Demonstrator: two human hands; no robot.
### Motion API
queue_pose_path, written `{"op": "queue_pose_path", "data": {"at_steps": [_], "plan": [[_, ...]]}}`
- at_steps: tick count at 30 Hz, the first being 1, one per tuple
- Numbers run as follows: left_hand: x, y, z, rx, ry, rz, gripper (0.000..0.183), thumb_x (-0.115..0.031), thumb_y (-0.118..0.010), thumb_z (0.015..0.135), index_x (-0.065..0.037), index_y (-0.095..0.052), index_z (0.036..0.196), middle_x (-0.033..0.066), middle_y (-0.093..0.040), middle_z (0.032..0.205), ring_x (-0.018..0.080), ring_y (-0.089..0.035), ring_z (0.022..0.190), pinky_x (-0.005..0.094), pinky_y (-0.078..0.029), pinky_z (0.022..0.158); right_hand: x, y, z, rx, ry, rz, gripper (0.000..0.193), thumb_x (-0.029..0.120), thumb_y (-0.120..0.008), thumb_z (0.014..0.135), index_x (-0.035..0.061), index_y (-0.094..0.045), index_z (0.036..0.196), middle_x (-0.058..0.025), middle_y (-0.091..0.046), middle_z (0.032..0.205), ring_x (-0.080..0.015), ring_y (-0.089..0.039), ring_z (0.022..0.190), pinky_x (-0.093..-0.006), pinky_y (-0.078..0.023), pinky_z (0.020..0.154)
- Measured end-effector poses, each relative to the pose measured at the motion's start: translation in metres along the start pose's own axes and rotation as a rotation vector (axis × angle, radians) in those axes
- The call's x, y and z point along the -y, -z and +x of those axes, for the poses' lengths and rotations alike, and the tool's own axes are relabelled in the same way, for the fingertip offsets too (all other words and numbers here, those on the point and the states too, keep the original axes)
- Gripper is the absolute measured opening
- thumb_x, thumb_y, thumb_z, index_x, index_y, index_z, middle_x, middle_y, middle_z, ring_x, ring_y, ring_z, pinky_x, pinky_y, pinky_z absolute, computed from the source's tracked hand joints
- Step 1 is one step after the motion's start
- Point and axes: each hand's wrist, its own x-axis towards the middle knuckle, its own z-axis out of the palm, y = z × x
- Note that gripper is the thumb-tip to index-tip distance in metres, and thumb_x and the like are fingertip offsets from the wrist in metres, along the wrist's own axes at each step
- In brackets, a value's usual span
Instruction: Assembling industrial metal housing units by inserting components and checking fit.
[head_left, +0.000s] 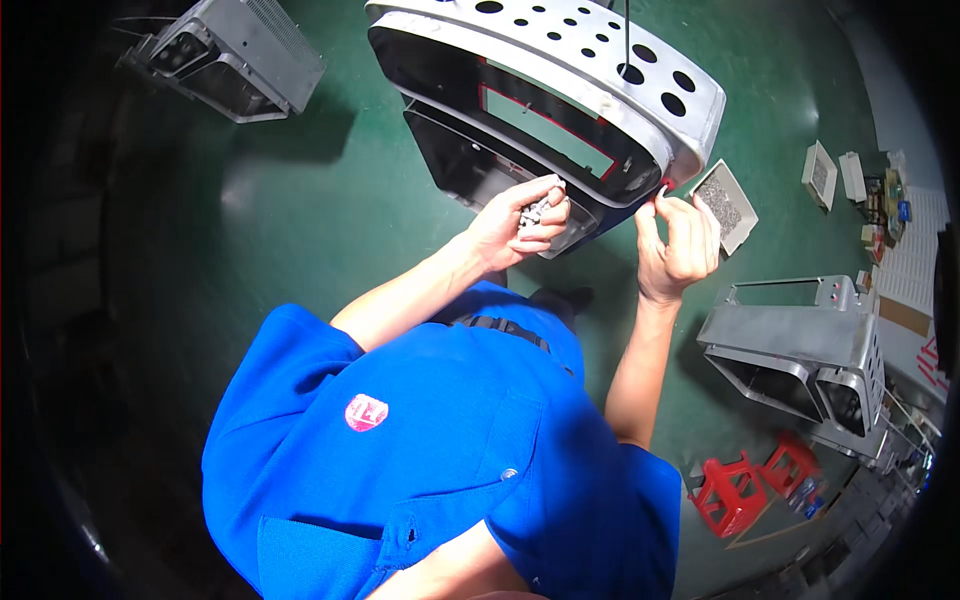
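Observation:
In front of me is a large white metal housing point(690, 62) with round holes along its top and a dark inside. My left hand point(520, 222) is cupped, fingers curled round a handful of small pale metal fasteners point(533, 214), perhaps screws or plugs. It is close to the housing's near lower edge. My right hand point(680, 240) is at the housing's right corner, thumb and forefinger pinched together beside a small red spot point(668, 184). Whatever is between those fingertips is too small to make out.
A thin dark rod point(627, 35) rises from the housing's top. Just right of my right hand is a white tray point(742, 232) of small grey parts. Similar grey housings stand at the right point(800, 335) and far left point(255, 65). Red stools point(733, 495) stand at lower right on the green floor.

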Motion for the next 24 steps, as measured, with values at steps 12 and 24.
{"op": "queue_pose_path", "data": {"at_steps": [12, 24], "plan": [[0.0, 0.019, -0.004, -0.059, -0.007, -0.035, 0.029, -0.028, -0.041, 0.096, -0.011, -0.044, 0.073, -0.0019, -0.036, 0.062, 0.0039, -0.029, 0.043, 0.0155, -0.02, 0.03, -0.016, -0.026, 0.014, 0.0, 0.028, 0.017, 0.015, 0.001, -0.073, 0.062, 0.0066, -0.063, 0.071, -0.0036, -0.061, 0.068, -0.0198, -0.06, 0.064, -0.0355, -0.051, 0.073], [-0.013, 0.014, -0.026, -0.11, -0.042, 0.092, 0.024, -0.027, -0.047, 0.092, -0.011, -0.047, 0.075, -0.0006, -0.042, 0.061, 0.0043, -0.031, 0.041, 0.0168, -0.021, 0.03, -0.003, -0.057, 0.041, 0.067, -0.416, 0.281, 0.021, -0.001, -0.075, 0.067, 0.0004, -0.065, 0.085, -0.0051, -0.062, 0.076, -0.0131, -0.059, 0.065, -0.0252, -0.048, 0.063]]}}
